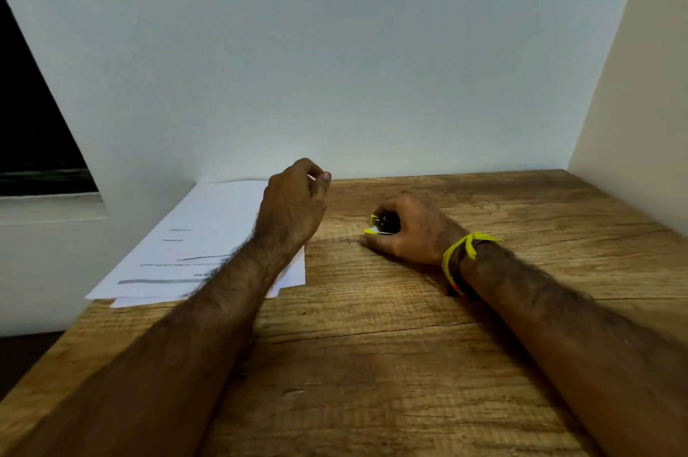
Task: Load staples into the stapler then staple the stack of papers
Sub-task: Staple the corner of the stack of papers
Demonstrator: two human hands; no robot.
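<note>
A small yellow and black stapler (381,224) rests on the wooden table, wrapped by my right hand (409,229); only its front end shows past my fingers. My left hand (294,203) hovers raised to the left of it, above the right edge of the papers. Its thumb and fingers are pinched together, and something small and pale may sit between the tips; I cannot tell what. The stack of white printed papers (193,244) lies at the table's back left corner, loosely fanned, partly hidden by my left forearm.
The wooden table (409,363) meets a pale wall at the back and a cream wall on the right. A dark window opening (33,129) sits at the left. A yellow thread band (465,252) circles my right wrist.
</note>
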